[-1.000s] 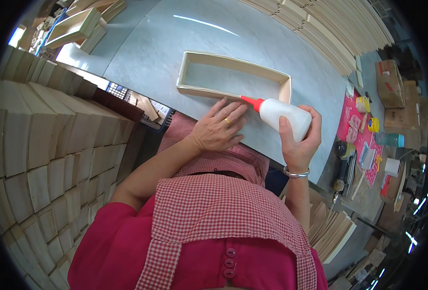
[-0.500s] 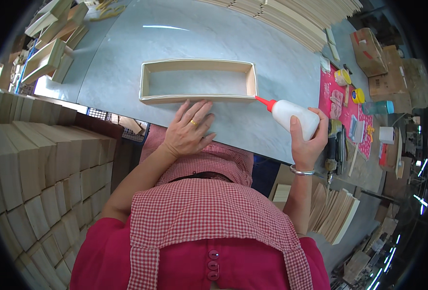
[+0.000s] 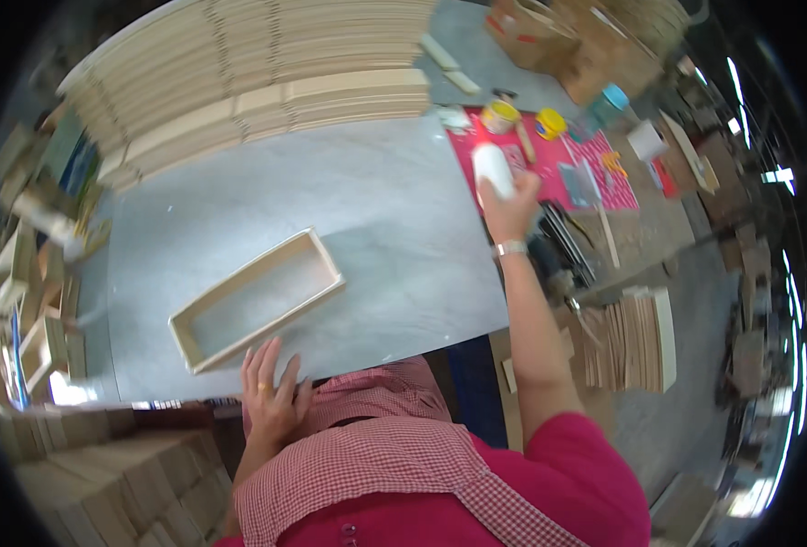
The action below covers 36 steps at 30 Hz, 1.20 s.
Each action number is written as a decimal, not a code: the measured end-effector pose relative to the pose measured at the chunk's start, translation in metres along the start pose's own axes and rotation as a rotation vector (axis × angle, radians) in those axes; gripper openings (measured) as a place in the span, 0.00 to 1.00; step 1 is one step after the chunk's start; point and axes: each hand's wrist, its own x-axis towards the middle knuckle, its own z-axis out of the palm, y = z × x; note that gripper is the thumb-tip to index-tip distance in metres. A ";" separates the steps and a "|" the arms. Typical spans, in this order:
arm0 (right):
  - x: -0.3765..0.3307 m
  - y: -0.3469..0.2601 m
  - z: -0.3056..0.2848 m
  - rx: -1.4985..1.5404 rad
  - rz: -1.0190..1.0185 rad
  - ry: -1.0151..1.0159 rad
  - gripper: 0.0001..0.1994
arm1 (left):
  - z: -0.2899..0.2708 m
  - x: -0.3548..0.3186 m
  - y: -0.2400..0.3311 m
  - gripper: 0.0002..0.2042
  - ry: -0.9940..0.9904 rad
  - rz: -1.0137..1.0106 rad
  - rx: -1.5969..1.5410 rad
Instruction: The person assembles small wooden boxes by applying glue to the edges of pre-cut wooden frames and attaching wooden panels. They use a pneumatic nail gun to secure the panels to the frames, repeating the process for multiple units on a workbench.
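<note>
Your right hand (image 3: 511,208) wraps the white bottle (image 3: 492,170) by the surface (image 3: 403,264)'s right edge: likely light, squeezable; grip mid-body. Left hand (image 3: 276,401) loosely spread, empty, beside wooden frame (image 3: 303,307) near front edge: probably light, stiff; hold long walls.

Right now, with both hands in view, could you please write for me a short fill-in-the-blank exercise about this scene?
The right hand holds a white, red-tipped ____.
The left hand wears a gold-coloured ____ on one finger.
Of the two hands, the ____ one is nearer to the rectangular pale wooden frame.

Missing words: bottle; ring; left.
</note>
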 end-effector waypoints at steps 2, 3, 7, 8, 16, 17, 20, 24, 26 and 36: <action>0.041 0.013 0.025 -0.201 0.055 -0.091 0.31 | -0.005 0.003 0.004 0.19 0.054 -0.022 0.061; 0.058 0.008 0.033 -0.388 0.127 -0.254 0.34 | -0.008 0.006 0.006 0.19 0.063 -0.035 0.081; 0.085 0.018 0.047 -0.688 0.336 -0.534 0.31 | -0.017 0.040 0.009 0.29 0.018 -0.051 0.172; 0.093 0.052 0.048 -0.666 0.244 -0.549 0.28 | -0.017 0.052 0.010 0.31 -0.005 -0.060 0.192; -0.014 0.056 -0.255 -0.429 0.228 0.626 0.08 | -0.018 0.081 -0.019 0.33 -0.351 -0.257 0.296; -0.052 0.101 -0.301 -0.597 0.350 0.728 0.08 | -0.017 0.082 -0.021 0.33 -0.365 -0.254 0.280; -0.185 0.172 -0.357 -0.892 0.869 0.316 0.24 | -0.015 0.084 -0.024 0.32 -0.381 -0.222 0.238; -0.253 0.173 -0.284 -0.882 1.484 -0.203 0.50 | -0.017 0.084 -0.019 0.33 -0.366 -0.138 0.211; -0.234 0.142 -0.247 -0.963 1.594 -0.174 0.52 | -0.017 0.083 -0.013 0.34 -0.372 -0.110 0.206; -0.278 0.148 -0.284 -0.664 1.364 -0.155 0.44 | -0.030 0.063 -0.009 0.37 -0.310 -0.156 0.209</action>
